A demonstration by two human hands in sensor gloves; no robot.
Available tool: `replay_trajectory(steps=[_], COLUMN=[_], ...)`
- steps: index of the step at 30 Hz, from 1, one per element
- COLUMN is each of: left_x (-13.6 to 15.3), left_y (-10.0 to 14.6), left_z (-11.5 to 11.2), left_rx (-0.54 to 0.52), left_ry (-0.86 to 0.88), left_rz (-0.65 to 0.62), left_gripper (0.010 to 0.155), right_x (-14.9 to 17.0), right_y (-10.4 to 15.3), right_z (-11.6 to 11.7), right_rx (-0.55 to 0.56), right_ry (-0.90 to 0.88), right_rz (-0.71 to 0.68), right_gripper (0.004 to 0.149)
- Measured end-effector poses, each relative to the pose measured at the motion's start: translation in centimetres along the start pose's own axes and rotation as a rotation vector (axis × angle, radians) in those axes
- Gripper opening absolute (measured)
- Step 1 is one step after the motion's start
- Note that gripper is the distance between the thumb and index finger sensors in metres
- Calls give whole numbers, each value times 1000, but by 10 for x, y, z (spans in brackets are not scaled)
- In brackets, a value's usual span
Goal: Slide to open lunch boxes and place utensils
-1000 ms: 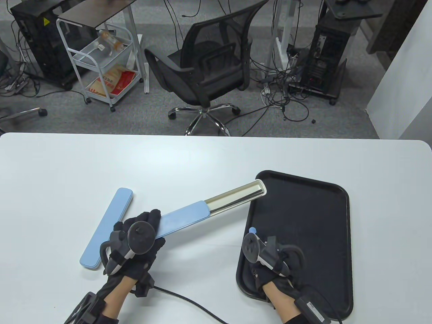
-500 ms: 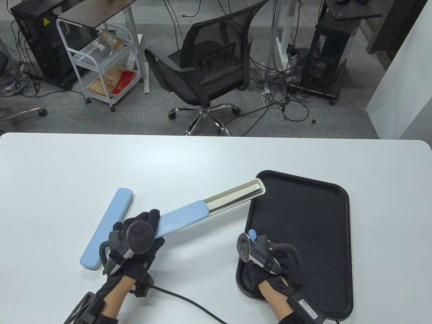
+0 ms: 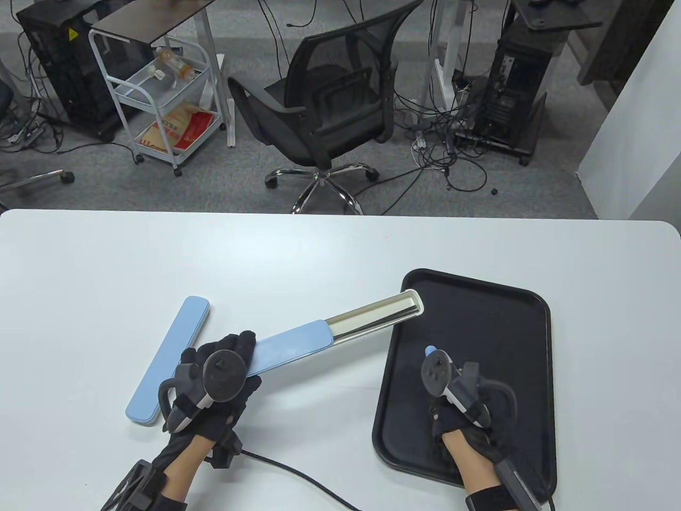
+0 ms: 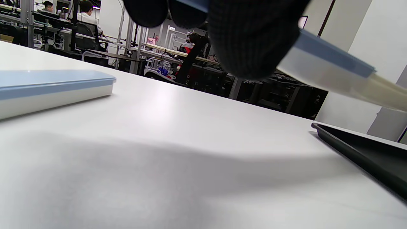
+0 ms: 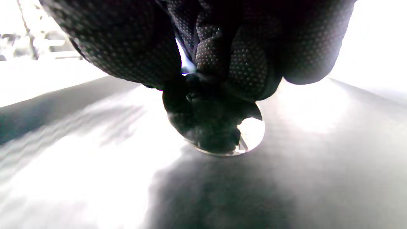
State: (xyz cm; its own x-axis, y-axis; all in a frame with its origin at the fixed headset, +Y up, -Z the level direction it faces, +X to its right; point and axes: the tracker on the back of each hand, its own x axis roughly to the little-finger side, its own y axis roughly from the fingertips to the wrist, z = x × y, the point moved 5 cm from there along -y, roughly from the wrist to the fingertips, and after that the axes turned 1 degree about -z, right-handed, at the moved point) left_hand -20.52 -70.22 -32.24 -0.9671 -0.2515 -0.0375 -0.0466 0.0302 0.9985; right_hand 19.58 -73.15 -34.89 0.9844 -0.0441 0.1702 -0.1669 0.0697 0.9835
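My left hand [image 3: 223, 372] grips the blue lid end of a slid-open utensil box [image 3: 292, 343] and holds it off the table; its fingers [image 4: 254, 38] wrap it in the left wrist view. The box's shiny inner drawer [image 3: 372, 314] sticks out toward the black tray [image 3: 479, 319] and looks empty. My right hand [image 3: 457, 420] is over the tray and grips a spoon; its blue handle tip [image 3: 430, 351] pokes out above the hand. In the right wrist view the shiny spoon bowl [image 5: 251, 133] hangs below my fingers [image 5: 241, 63], close to the tray floor [image 5: 286, 190].
A second blue utensil box [image 3: 167, 359], closed, lies on the white table [image 3: 319, 250] just left of my left hand; it also shows in the left wrist view [image 4: 47, 86]. The tray's near edge [image 4: 365, 152] lies to the right. An office chair [image 3: 330, 106] stands beyond the table.
My right hand has moved right and farther onto the tray with the spoon. The open box has shifted very slightly; my left hand stays in place.
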Motion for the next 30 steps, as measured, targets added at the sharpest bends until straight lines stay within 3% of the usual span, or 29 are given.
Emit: replay_trajectory(steps=[9,15,22,25,30], left_x=[-2,-7,-14,-16,-20], left_y=[0,0,2,2,3], left_z=[-3,-5,-7,-8,-8], left_rx=[15,22,31,36,27], left_ry=[-15,-49,-95,-101,-125], left_rz=[-23,-69,-124,-147,-183], left_gripper=[83,83,83,83,83], right_x=[63,75,56,40,-1], right_y=[0,10,20,25,39], right_z=[-40,-66,-87,-90,-90], right_rx=[186,308,379,406,462], right_ry=[-307,-487,-496,-395,-162], right_rz=[119,60,-130,-202,-451], right_gripper=[57,57,57,57,56])
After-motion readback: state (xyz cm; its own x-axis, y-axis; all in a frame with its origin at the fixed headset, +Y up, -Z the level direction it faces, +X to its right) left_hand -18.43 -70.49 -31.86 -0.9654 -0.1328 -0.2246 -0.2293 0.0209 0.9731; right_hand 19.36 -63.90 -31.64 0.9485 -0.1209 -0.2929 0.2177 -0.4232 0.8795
